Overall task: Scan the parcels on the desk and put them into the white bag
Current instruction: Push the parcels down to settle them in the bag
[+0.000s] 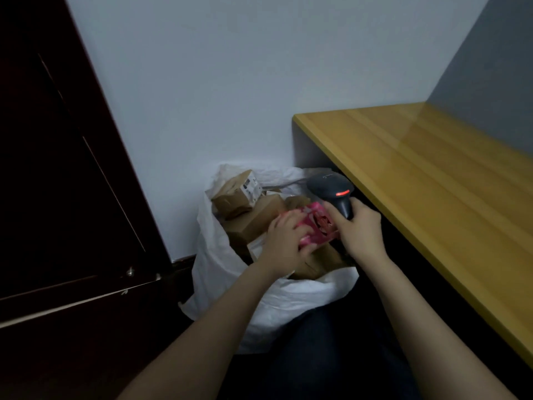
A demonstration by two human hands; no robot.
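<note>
Right now my left grip point(284, 241) is curled round the near end of the pink parcel point(317, 226), holding it just over the mouth of the white bag point(291, 301). My right grip point(359, 229) is wrapped round the handle of the scanner point(328, 184), whose head tips down beside the parcel with its red light on. I hold the two this close, I judge, so the beam can reach the label before the parcel goes in; whether the code has read I cannot tell. The bag stands on the floor against the wall, just beside the end of the yellow surface point(418, 183), a short reach from it. Brown cardboard boxes point(253, 223) fill the bag nearly to its rim, a small labelled box point(239, 192) tilted on top at the back, so the pink parcel must settle on top of them. The surface's edge runs close by my right wrist, and the dark door point(57, 168) stands off to the left.
</note>
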